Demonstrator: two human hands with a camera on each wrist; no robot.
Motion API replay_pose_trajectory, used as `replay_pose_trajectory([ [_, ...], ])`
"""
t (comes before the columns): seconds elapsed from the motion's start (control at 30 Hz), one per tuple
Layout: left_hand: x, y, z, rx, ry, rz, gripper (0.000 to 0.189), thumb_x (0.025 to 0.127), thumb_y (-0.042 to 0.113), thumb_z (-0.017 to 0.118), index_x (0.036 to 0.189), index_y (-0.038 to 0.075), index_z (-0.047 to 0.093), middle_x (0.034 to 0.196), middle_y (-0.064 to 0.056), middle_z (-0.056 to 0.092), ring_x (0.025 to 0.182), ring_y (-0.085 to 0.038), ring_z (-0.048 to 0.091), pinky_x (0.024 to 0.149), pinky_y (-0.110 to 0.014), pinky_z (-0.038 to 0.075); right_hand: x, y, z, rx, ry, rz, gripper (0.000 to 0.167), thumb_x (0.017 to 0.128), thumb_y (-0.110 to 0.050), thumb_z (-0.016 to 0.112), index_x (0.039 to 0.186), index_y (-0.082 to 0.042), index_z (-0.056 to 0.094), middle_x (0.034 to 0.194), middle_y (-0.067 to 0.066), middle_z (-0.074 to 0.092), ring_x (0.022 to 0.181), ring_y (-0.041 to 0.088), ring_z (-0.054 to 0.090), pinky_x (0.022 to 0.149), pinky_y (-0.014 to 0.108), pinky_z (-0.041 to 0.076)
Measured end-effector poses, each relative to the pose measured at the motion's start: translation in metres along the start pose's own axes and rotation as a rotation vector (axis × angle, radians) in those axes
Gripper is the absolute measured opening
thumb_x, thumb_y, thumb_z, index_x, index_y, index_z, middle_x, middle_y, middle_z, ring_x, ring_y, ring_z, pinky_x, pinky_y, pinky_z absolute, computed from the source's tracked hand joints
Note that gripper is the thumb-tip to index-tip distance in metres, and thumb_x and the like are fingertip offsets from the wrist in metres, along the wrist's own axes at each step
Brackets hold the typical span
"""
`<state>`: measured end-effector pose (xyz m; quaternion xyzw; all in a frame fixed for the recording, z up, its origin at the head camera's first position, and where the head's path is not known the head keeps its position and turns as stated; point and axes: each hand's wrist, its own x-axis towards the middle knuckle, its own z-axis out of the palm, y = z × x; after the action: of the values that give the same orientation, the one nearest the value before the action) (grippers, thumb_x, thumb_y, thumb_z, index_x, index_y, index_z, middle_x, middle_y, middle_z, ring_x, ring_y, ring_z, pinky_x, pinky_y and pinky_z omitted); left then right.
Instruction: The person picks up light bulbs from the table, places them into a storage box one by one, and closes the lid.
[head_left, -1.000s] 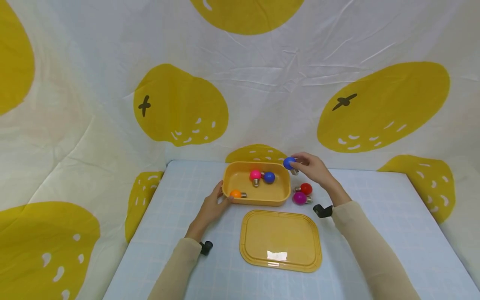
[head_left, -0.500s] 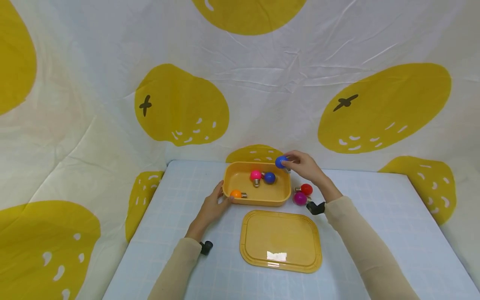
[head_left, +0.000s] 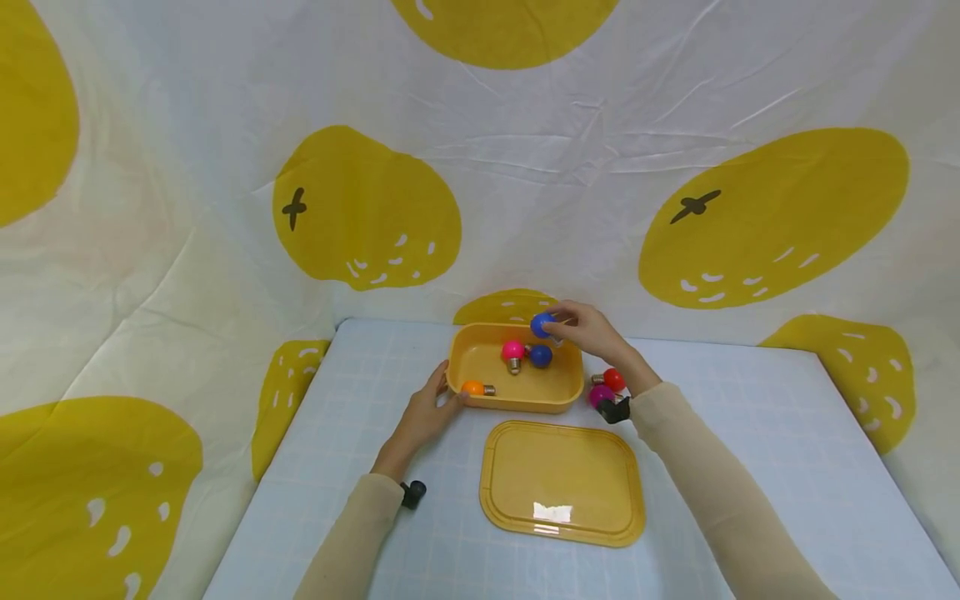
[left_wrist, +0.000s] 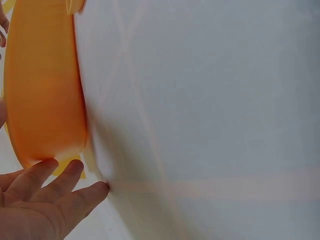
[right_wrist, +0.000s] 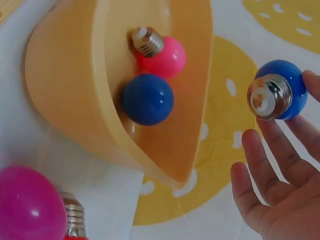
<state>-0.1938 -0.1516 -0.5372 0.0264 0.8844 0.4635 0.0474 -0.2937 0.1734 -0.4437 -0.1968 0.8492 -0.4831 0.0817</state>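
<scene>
Your right hand [head_left: 588,329] pinches a blue bulb [head_left: 542,325] at the far right corner of the yellow bin [head_left: 525,403].
Right thumb and fingertips are clamped on the globe, metal base [right_wrist: 270,96] clear of the grip, presumably since the globe gives more to hold; remaining fingers spread. Can't tell if it's inside the rim. Left hand [head_left: 422,414]: fingers straight and apart against the bin's left end, thumb at the near corner, probably bracing it. In the bin: pink bulb [head_left: 513,351] and second blue bulb [head_left: 541,357] side by side, nearer you than the right fingertips; orange bulb [head_left: 472,388] just beside your left thumb. Outside, nearer you than the right fingers: red bulb [head_left: 615,380], purple bulb [head_left: 600,394]. Flat yellow lid [head_left: 562,483] lies between your forearms.
</scene>
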Motion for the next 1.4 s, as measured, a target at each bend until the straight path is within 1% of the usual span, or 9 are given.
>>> replay_pose_trajectory([
  [0.23, 0.000, -0.001, 0.000, 0.000, 0.002, 0.000, 0.082, 0.095, 0.048, 0.066, 0.161, 0.022, 0.024, 0.154, -0.006, 0.044, 0.137, -0.031, 0.045, 0.112, -0.062, 0.027, 0.012, -0.004, 0.013, -0.031, -0.020, -0.008, 0.042, 0.097, -0.027, 0.070, 0.132, -0.004, 0.062, 0.122, 0.018, 0.064, 0.107, 0.035, 0.064, 0.093, 0.047, 0.053],
  [0.37, 0.000, 0.000, -0.001, 0.006, -0.002, -0.001, 0.082, 0.095, 0.048, 0.066, 0.161, 0.022, 0.024, 0.154, -0.006, 0.043, 0.138, -0.032, 0.044, 0.112, -0.061, 0.027, 0.019, -0.004, 0.020, -0.086, -0.037, -0.022, 0.041, 0.096, -0.029, 0.070, 0.129, -0.006, 0.064, 0.121, 0.016, 0.065, 0.108, 0.033, 0.064, 0.092, 0.047, 0.053],
  [0.47, 0.000, 0.000, -0.001, 0.015, 0.004, 0.004, 0.082, 0.095, 0.048, 0.065, 0.161, 0.021, 0.023, 0.153, -0.007, 0.043, 0.137, -0.032, 0.044, 0.112, -0.060, 0.027, 0.023, -0.006, 0.026, -0.129, -0.056, -0.043, 0.041, 0.096, -0.028, 0.071, 0.129, -0.005, 0.065, 0.120, 0.016, 0.065, 0.108, 0.033, 0.065, 0.092, 0.047, 0.053],
  [0.57, 0.000, 0.001, -0.002, 0.016, 0.009, 0.013, 0.083, 0.096, 0.048, 0.065, 0.161, 0.019, 0.024, 0.153, -0.008, 0.045, 0.137, -0.033, 0.045, 0.112, -0.061, 0.027, 0.028, -0.008, 0.032, -0.151, -0.080, -0.060, 0.041, 0.096, -0.026, 0.071, 0.129, -0.003, 0.064, 0.121, 0.017, 0.065, 0.111, 0.034, 0.063, 0.094, 0.049, 0.051],
  [0.7, 0.000, 0.002, -0.002, 0.012, 0.009, 0.016, 0.082, 0.096, 0.046, 0.066, 0.161, 0.018, 0.024, 0.153, -0.008, 0.045, 0.137, -0.033, 0.044, 0.113, -0.061, 0.027, 0.034, -0.010, 0.039, -0.149, -0.116, -0.032, 0.041, 0.096, -0.028, 0.070, 0.130, -0.005, 0.064, 0.124, 0.016, 0.064, 0.111, 0.032, 0.063, 0.096, 0.050, 0.050],
  [0.8, -0.001, 0.002, -0.001, 0.006, 0.008, 0.015, 0.082, 0.096, 0.046, 0.066, 0.161, 0.019, 0.024, 0.153, -0.009, 0.044, 0.138, -0.033, 0.044, 0.113, -0.061, 0.026, 0.038, -0.010, 0.043, -0.151, -0.140, -0.018, 0.043, 0.097, -0.030, 0.069, 0.132, -0.007, 0.063, 0.124, 0.016, 0.064, 0.108, 0.031, 0.063, 0.094, 0.050, 0.050],
  [0.97, -0.002, 0.004, -0.001, 0.002, -0.001, 0.019, 0.081, 0.096, 0.047, 0.065, 0.161, 0.018, 0.023, 0.152, -0.011, 0.044, 0.138, -0.035, 0.042, 0.113, -0.061, 0.026, 0.043, -0.010, 0.048, -0.143, -0.167, -0.029, 0.045, 0.098, -0.028, 0.068, 0.136, -0.004, 0.060, 0.127, 0.018, 0.062, 0.111, 0.033, 0.062, 0.094, 0.050, 0.050],
  [1.23, -0.002, 0.003, 0.000, 0.006, 0.002, 0.020, 0.083, 0.095, 0.048, 0.066, 0.161, 0.020, 0.024, 0.152, -0.009, 0.045, 0.138, -0.034, 0.043, 0.113, -0.061, 0.026, 0.048, -0.009, 0.050, -0.152, -0.175, -0.016, 0.046, 0.097, -0.028, 0.068, 0.136, -0.006, 0.059, 0.128, 0.017, 0.062, 0.115, 0.033, 0.060, 0.095, 0.051, 0.050],
  [1.4, 0.000, 0.001, -0.001, 0.014, 0.008, 0.013, 0.082, 0.095, 0.049, 0.066, 0.161, 0.021, 0.024, 0.152, -0.008, 0.045, 0.138, -0.034, 0.043, 0.113, -0.060, 0.026, 0.050, -0.012, 0.051, -0.169, -0.160, -0.045, 0.048, 0.097, -0.026, 0.069, 0.138, -0.003, 0.058, 0.129, 0.020, 0.062, 0.116, 0.036, 0.059, 0.097, 0.050, 0.049],
])
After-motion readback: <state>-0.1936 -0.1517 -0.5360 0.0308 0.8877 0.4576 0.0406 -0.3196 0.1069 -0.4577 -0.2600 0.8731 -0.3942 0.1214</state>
